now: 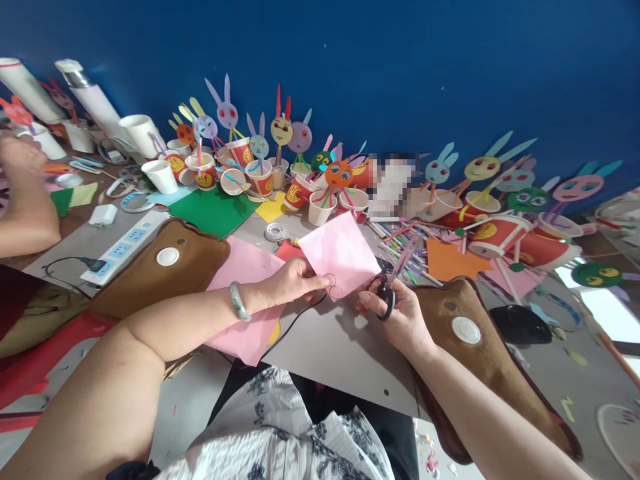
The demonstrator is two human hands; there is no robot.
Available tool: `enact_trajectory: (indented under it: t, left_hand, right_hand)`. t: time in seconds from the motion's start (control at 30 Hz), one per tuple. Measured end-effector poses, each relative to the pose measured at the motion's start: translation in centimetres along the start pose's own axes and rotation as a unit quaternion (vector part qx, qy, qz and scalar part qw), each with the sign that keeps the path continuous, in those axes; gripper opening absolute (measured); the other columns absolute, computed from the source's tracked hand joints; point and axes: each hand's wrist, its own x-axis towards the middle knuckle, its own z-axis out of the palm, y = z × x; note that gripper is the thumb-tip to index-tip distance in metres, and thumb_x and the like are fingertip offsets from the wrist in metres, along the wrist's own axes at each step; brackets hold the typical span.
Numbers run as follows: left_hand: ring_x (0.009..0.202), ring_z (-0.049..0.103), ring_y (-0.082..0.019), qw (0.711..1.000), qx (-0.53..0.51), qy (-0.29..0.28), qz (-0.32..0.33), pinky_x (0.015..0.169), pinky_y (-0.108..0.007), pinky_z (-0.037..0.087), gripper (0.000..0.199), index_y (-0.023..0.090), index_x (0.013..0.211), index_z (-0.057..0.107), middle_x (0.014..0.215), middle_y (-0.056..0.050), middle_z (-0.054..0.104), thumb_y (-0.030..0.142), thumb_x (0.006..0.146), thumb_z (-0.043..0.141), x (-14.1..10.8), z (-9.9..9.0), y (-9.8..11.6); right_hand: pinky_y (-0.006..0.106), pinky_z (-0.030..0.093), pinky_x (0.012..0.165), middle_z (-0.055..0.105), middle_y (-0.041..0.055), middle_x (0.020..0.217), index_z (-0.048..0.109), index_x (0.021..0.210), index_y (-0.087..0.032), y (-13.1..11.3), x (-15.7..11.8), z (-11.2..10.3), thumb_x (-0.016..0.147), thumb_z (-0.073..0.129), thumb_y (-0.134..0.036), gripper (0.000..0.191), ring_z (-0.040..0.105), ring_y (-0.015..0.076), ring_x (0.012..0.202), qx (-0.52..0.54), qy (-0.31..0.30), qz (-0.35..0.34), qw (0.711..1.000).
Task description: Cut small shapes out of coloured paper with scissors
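nearest, the left hand (295, 283) pinches a pink square (345, 247) between thumb and fingers, and the right hand (403, 317) grips black-handled scissors (387, 293) with the blades pointing up beside the paper's right corner. the pink square is held up over the grey table (350, 363), between the hands; it is pale and plain, tilted cornerwise, with small rounded outlines drawn near its lowest corner.

larger pink sheets (237, 287) lie under the left forearm. a brown cushion (145, 267) with a white round cap sits on the left, and another brown cushion (495, 353) lies partly beneath the right forearm.

beyond the square are loose markers (405, 250), an orange sheet (453, 259) and a green sheet (213, 208). farther back, paper cups (203, 172), many red and white, hold coloured stems topped with round, long-eared paper faces (227, 115). a white cup (321, 212) holds stems under an orange face (339, 175). at far left is another person's arm (25, 193); behind everything stands a blue wall (320, 53).
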Motion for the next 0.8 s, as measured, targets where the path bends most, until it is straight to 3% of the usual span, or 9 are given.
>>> enact_trajectory:
  t: [0.13,0.23,0.3,0.43,0.57,0.8]
  left_hand:
    - [0.044,0.042,-0.005,0.991,-0.035,0.111,0.058,0.044,-0.019,0.029,0.041,0.015,0.068,0.057,0.049,0.005,0.049,0.050,0.086,0.069,0.5,-1.1,0.4]
    - [0.041,0.039,-0.003,0.978,-0.047,0.192,0.068,0.044,-0.019,0.027,0.048,0.015,0.060,0.053,0.046,0.005,0.048,0.053,0.084,0.069,1.0,-1.9,0.8]
    - [0.041,0.039,-0.003,0.971,-0.060,0.218,0.072,0.044,-0.020,0.026,0.051,0.016,0.056,0.052,0.044,0.005,0.047,0.056,0.082,0.070,1.2,-2.1,1.0]
    - [0.041,0.041,-0.003,0.968,-0.087,0.223,0.075,0.044,-0.021,0.026,0.050,0.016,0.057,0.051,0.043,0.006,0.047,0.055,0.079,0.073,1.3,-2.2,1.1]
    - [0.039,0.039,-0.003,0.974,-0.070,0.205,0.067,0.043,-0.020,0.025,0.047,0.017,0.058,0.049,0.043,0.006,0.047,0.051,0.085,0.068,1.0,-1.9,0.7]
    - [0.043,0.046,-0.004,0.985,-0.112,0.113,0.071,0.041,-0.018,0.030,0.032,0.016,0.076,0.057,0.058,0.005,0.054,0.044,0.082,0.070,0.8,-1.0,0.1]
  right_hand:
    - [0.026,0.042,0.058,0.059,-0.0015,0.072,0.066,0.092,-0.020,-1.2,0.0,-1.1,0.079,0.078,-0.050,0.035,0.053,0.0133,0.063,-0.133,-0.059,-0.014,0.989]
    - [0.026,0.040,0.058,0.057,0.0000,0.076,0.060,0.083,-0.019,-1.6,0.1,-1.9,0.081,0.074,-0.054,0.038,0.050,0.0139,0.066,-0.192,-0.105,0.008,0.976]
    - [0.026,0.038,0.057,0.054,-0.0005,0.073,0.055,0.076,-0.019,-1.7,0.2,-2.2,0.081,0.073,-0.056,0.041,0.046,0.0136,0.066,-0.223,-0.132,0.021,0.965]
    - [0.025,0.032,0.054,0.043,-0.0037,0.067,0.050,0.070,-0.019,-1.6,0.4,-2.3,0.081,0.072,-0.058,0.046,0.037,0.0114,0.063,-0.265,-0.178,0.045,0.947]
    - [0.024,0.028,0.053,0.040,-0.0047,0.066,0.051,0.069,-0.019,-1.8,0.4,-2.0,0.081,0.072,-0.057,0.046,0.033,0.0104,0.062,-0.266,-0.204,0.057,0.940]
    - [0.024,0.026,0.053,0.040,-0.0050,0.064,0.053,0.071,-0.018,-2.4,0.1,-1.0,0.078,0.074,-0.061,0.049,0.032,0.0100,0.061,-0.198,-0.250,0.100,0.943]
